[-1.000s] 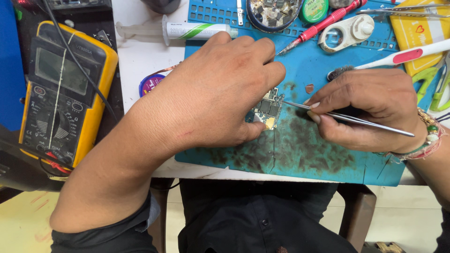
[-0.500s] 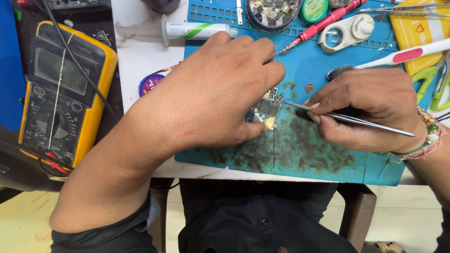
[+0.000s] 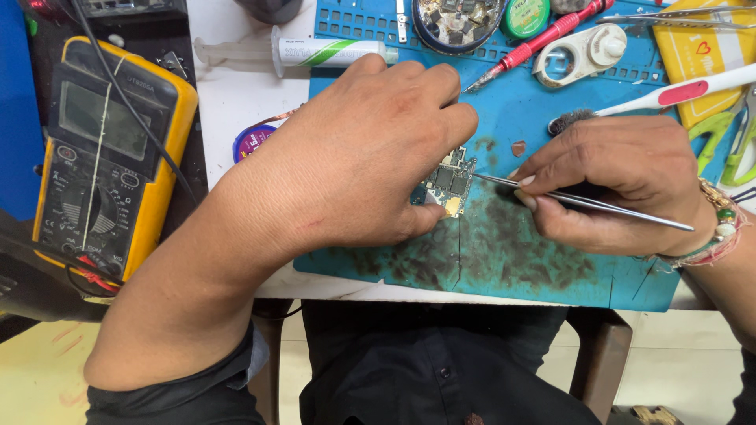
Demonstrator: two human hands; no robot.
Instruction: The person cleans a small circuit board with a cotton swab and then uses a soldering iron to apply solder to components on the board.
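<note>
A small circuit board [image 3: 447, 184] lies on the blue work mat [image 3: 504, 252], which is stained dark in the middle. My left hand [image 3: 354, 157] covers most of the board and pins it down with thumb and fingers. Metal tweezers [image 3: 583, 201] are gripped in my right hand [image 3: 622, 185], their tips touching the board's right edge. A beaded bracelet sits on my right wrist.
A yellow multimeter [image 3: 102, 157] lies at the left. Along the back are a syringe tube [image 3: 315, 53], a round parts dish [image 3: 458, 20], a red screwdriver [image 3: 535, 43], a white tool [image 3: 579, 53], a toothbrush [image 3: 654, 96] and a yellow box [image 3: 709, 55]. The table edge runs near my lap.
The tweezers' tips shifted slightly along the board's right edge. My left hand has stayed in place on the board.
</note>
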